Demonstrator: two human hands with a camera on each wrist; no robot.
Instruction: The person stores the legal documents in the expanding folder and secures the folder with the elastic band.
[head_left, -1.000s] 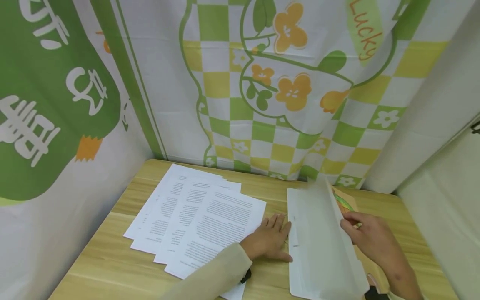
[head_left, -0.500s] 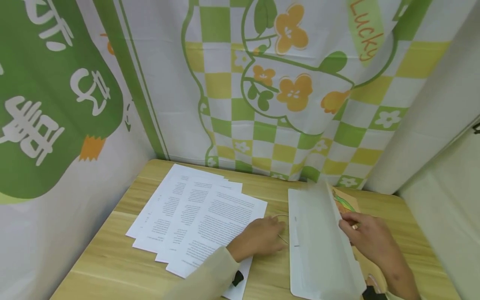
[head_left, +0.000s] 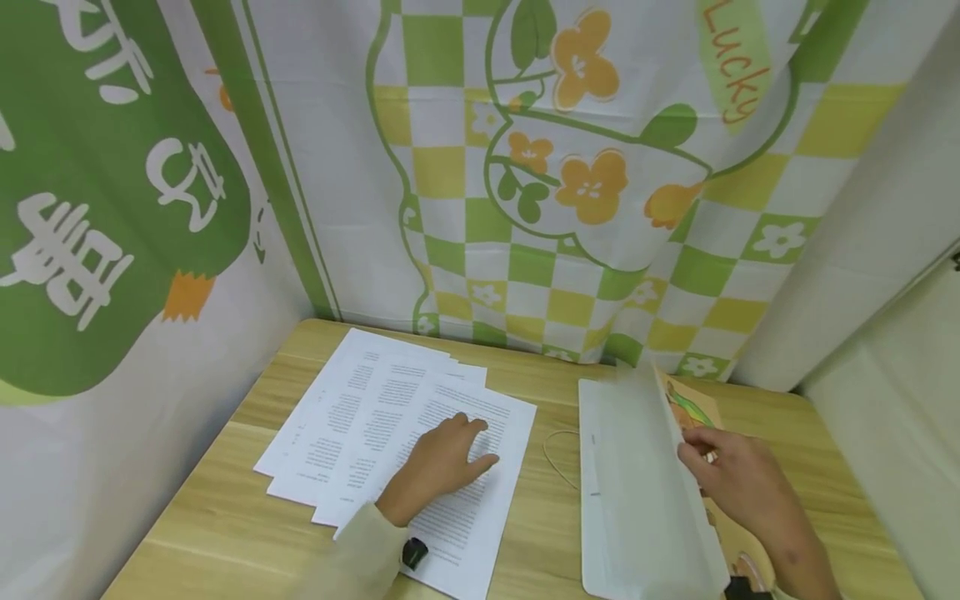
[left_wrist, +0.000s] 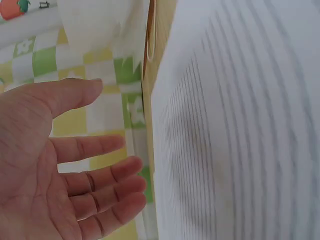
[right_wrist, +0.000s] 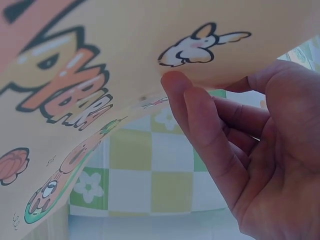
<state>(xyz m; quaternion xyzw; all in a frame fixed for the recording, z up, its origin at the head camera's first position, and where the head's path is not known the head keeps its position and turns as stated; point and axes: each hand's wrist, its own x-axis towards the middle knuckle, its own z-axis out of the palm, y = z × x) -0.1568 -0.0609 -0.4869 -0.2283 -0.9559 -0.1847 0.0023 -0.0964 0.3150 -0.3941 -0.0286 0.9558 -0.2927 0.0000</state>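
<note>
The step in hand seems to be keeping the folder (head_left: 590, 517) open beside the loose paper. The right hand (head_left: 742, 483), at the folder's right edge, is lifting the cover (head_left: 667, 492) so that it is standing at a slant; its grip is pinching the cover's edge between thumb and fingers. The left hand (head_left: 444, 454) is hovering to the left of the folder, over the top sheet (head_left: 513, 429); its grip is spreading, thumb well apart from lightly bent fingers, and is holding nothing. The printed sheets (head_left: 352, 408) are lying fanned out to the left of the folder. Judging from this, taking up a sheet would be calling for fingertips working under its edge while the right hand is keeping the cover raised.

The sheets are looking thin, matt and crisp-cornered, carrying dense rows of text too small to read. The folder is showing a smooth, milky inside, perhaps plastic, and a peach outside, which is bending softly and bearing cartoon prints. A thin tan cord (head_left: 551, 462) is curving in a loop just left of the folder. The worktop (head_left: 217, 500) is running under the folder in pale wood grain, and a checked fabric curtain (head_left: 532, 267) is hanging beyond it in soft folds.
</note>
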